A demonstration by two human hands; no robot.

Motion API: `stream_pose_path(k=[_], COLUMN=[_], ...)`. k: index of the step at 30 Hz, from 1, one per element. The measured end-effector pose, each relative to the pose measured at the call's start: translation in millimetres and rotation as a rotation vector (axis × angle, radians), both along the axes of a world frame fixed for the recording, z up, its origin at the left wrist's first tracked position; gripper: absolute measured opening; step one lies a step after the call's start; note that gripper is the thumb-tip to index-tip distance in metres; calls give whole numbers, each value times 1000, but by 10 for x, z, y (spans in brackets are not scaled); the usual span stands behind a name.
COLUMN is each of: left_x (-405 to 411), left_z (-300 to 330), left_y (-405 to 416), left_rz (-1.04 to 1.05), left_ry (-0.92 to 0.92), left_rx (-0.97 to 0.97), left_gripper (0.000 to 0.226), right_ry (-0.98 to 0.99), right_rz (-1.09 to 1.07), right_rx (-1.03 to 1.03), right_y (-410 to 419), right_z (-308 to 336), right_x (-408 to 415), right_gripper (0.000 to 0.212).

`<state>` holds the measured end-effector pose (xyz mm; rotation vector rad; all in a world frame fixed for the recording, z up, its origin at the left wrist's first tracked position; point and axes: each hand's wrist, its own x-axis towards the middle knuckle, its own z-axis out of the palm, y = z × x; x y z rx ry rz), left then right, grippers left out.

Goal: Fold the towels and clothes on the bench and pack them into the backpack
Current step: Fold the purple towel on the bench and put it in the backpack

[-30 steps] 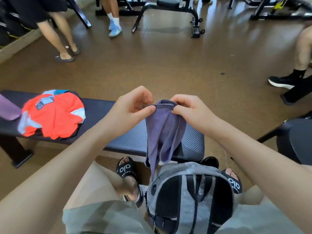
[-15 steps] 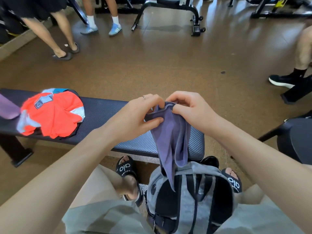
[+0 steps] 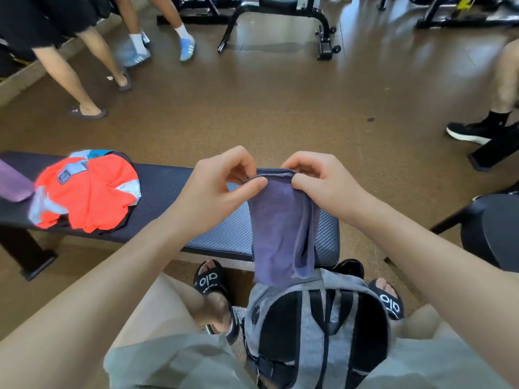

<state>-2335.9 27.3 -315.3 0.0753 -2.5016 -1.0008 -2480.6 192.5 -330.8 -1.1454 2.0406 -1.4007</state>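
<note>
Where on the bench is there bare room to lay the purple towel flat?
The bench is bare between the orange shirt and the hanging purple towel. Its left end is crowded: the shirt pile and another purple cloth lie there.

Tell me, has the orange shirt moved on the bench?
No. The orange shirt lies on the same left part of the bench.

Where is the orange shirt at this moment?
In the head view, the orange shirt lies crumpled on the left part of the black bench, beside a purple cloth at the left edge.
</note>
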Motion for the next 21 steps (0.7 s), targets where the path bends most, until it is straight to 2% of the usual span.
stream_pose_path(k=[6,8,10,13,15,21], left_x=[-33,-55,-71,-41,-7,16], left_z=[66,90,96,65,15,-61], left_y=[84,112,121,108,96,114], left_rz=[22,6,-1,-41,-64,-1], left_ry=[23,28,30,-6,-43,4], left_rx=[105,113,133,241,346,468], left_gripper=[28,29,29,16,10,24], right_ry=[-96,-61,-68,-149,-160,-147], right_rz=[138,183,177,155,146,163], right_rx=[-97,-133,-178,-213,-194,-174], right_y=[15,-1,-18,-3,21,19], right_z=[63,61,54,58,58,70], right_x=[121,171,182,142,104,103], right_gripper=[41,36,23,8,7,11])
